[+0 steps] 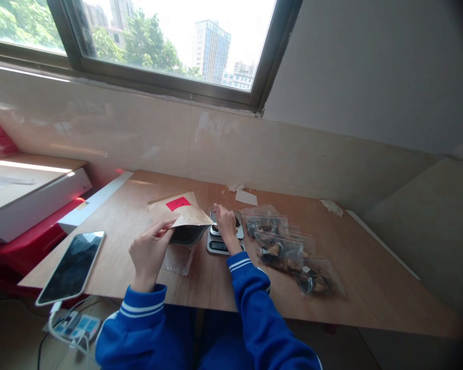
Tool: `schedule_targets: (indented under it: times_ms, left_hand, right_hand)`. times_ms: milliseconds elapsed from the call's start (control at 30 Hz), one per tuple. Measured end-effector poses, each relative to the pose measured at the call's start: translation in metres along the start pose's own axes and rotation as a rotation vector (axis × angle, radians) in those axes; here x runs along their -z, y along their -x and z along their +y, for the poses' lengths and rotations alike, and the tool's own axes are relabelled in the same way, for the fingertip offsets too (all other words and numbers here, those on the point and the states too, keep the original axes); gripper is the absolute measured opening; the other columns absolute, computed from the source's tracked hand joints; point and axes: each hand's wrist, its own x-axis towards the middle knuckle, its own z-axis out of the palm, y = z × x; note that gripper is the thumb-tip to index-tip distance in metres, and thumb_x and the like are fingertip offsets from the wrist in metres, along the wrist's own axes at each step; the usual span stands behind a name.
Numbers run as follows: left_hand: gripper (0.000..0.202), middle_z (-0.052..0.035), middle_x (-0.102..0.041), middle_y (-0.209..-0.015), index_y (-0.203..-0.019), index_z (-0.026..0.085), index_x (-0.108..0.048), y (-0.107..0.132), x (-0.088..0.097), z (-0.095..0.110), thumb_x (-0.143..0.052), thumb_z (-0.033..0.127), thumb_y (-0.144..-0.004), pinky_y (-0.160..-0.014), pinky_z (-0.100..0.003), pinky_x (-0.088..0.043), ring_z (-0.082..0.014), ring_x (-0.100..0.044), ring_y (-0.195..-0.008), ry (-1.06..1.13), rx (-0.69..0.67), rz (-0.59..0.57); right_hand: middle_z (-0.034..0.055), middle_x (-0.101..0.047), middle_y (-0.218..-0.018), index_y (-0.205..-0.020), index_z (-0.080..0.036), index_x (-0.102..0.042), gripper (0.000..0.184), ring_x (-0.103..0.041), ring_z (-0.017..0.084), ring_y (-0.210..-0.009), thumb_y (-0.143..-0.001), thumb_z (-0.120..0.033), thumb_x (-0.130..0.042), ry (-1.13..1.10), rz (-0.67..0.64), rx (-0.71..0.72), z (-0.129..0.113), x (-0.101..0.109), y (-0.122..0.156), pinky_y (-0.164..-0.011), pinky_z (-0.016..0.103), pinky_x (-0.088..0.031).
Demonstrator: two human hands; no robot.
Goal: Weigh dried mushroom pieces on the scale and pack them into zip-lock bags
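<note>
Left hand (148,252) is grasping a brown kraft paper pouch (188,218) by its near edge, thumb and fingers pinching. Pouch is tilting over the table, left of the scale, its dark-lined mouth gaping toward the wearer; a rectangular red paper label (178,204) is showing on its upper face. Right hand (226,226) is hovering over a silver-grey digital scale (217,246), fingers bending near the pouch's right corner; whether they are pinching that corner or a small piece, can't tell from this angle. Small dark pieces (237,223) are lying on the scale's pan, partly hidden by that hand. A flat clear plastic bag (180,261) is lying just below the pouch. Right of the scale, several clear zip bags (280,247) with dark and brown dried pieces inside are overlapping on the brown wooden table (370,277). Behind the scale, a white rectangular card (246,197) is lying beside crumpled white scraps (235,188). At the left edge, a white-edged phone with a dark screen (72,267) is resting, a white cable (56,307) plugging into its near end. Both arms are wearing blue sleeves (142,318) with white cuff stripes.
</note>
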Motion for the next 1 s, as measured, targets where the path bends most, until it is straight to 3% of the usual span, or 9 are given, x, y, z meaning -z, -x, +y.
schedule_targets:
  times_ms: [133,233,467,567,700,900,1000]
  left_hand:
    - [0.02,0.0063,-0.074,-0.08,-0.096,0.039,-0.075,-0.001,-0.001,0.001,-0.069,0.036,-0.077,-0.06,-0.023,-0.04,-0.0164,-0.069,-0.078,0.005,-0.001,-0.009]
    - [0.02,0.0063,-0.074,-0.08,-0.096,0.039,-0.075,-0.001,0.0,0.002,-0.069,0.036,-0.077,-0.06,-0.023,-0.04,-0.0164,-0.069,-0.078,0.003,0.008,-0.016]
    - [0.021,0.0058,-0.074,-0.08,-0.097,0.039,-0.075,-0.001,0.002,0.003,-0.068,0.035,-0.077,-0.062,-0.023,-0.041,-0.017,-0.069,-0.079,-0.004,0.021,-0.028]
    - [0.021,0.0056,-0.074,-0.082,-0.098,0.039,-0.074,-0.002,0.002,0.002,-0.067,0.036,-0.078,-0.063,-0.024,-0.041,-0.0174,-0.069,-0.08,-0.012,0.024,-0.031]
    - [0.021,0.0058,-0.074,-0.082,-0.098,0.038,-0.074,-0.003,0.001,0.001,-0.067,0.037,-0.078,-0.063,-0.023,-0.041,-0.0169,-0.069,-0.08,-0.01,0.017,-0.034]
    - [0.019,0.0056,-0.074,-0.078,-0.095,0.037,-0.075,-0.002,0.001,0.001,-0.067,0.036,-0.078,-0.06,-0.022,-0.041,-0.0159,-0.069,-0.076,0.022,-0.015,-0.014]
    - [0.018,0.0053,-0.074,-0.077,-0.093,0.036,-0.075,-0.002,0.001,0.001,-0.067,0.036,-0.077,-0.058,-0.022,-0.041,-0.0161,-0.068,-0.073,0.041,-0.038,0.004]
  right_hand:
    - [0.0094,-0.068,-0.105,-0.101,-0.017,-0.06,0.049,-0.062,0.018,-0.099,-0.103,-0.026,-0.012,-0.149,-0.035,-0.059,0.022,0.003,-0.016,-0.083,0.026,-0.04]
    - [0.0108,-0.065,-0.106,-0.106,-0.016,-0.059,0.037,-0.058,0.019,-0.103,-0.101,-0.022,-0.023,-0.129,-0.109,-0.028,0.032,-0.002,-0.024,-0.086,0.028,-0.04]
    - [0.0089,-0.062,-0.112,-0.104,-0.021,-0.063,0.022,-0.052,0.023,-0.109,-0.097,-0.028,-0.043,-0.073,-0.228,0.051,0.03,-0.005,-0.017,-0.094,0.039,-0.036]
    - [0.0081,-0.06,-0.115,-0.11,-0.023,-0.062,0.025,-0.051,0.022,-0.111,-0.097,-0.028,-0.042,-0.094,-0.184,0.061,0.028,0.007,-0.008,-0.095,0.038,-0.035]
    - [0.0083,-0.062,-0.11,-0.105,-0.019,-0.062,0.031,-0.054,0.02,-0.105,-0.095,-0.015,-0.033,-0.185,-0.056,0.075,0.031,0.02,0.014,-0.094,0.032,-0.038]
    - [0.0116,-0.066,-0.108,-0.106,-0.014,-0.062,0.034,-0.057,0.022,-0.103,-0.089,-0.007,-0.034,-0.188,-0.07,0.065,0.037,0.021,0.037,-0.094,0.034,-0.042]
    - [0.0128,-0.065,-0.11,-0.106,-0.014,-0.062,0.035,-0.058,0.022,-0.106,-0.087,-0.007,-0.034,-0.266,-0.019,0.071,0.028,0.031,0.04,-0.095,0.036,-0.043]
